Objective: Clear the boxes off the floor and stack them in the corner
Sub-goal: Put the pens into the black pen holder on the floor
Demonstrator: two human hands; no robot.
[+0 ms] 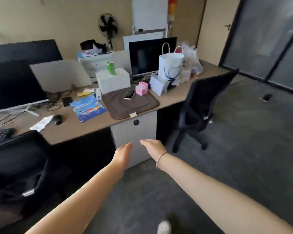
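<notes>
Both arms extended forward, hands empty

The left arm enters from the lower left and reaches diagonally up toward the centre, forearm bare, wrist straight. The left hand (123, 153) is seen edge-on, its fingers straight and held together, holding nothing. The right arm enters from the lower right and converges on the same central zone, forearm bare, with a thin bracelet (159, 160) round the wrist. The right hand (152, 146) is extended flat with fingers straight and together, tips pointing left toward the left hand. The two hands lie near each other but apart, fingertips not touching. One white shoe (164, 227) shows at the bottom edge, between the forearms.
</notes>
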